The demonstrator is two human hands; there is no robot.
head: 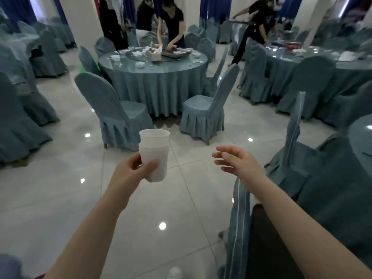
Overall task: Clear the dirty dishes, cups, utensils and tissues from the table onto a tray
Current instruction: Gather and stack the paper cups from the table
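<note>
White plastic cups [154, 156], nested into one upright stack, sit in your left hand [132, 170], whose fingers and thumb curl round the lower part of the stack, out over the glossy tiled floor [60, 190]. Your right hand [239, 163] holds nothing; its fingers are spread and loosely extended, just right of the stack and apart from it. Straight ahead stands a round table [155, 77] draped in blue-grey cloth (dishes and crumpled tissues on its top), with covered chairs [203, 109] pulled back from it and a person in black [173, 23] bent over its far side.
</note>
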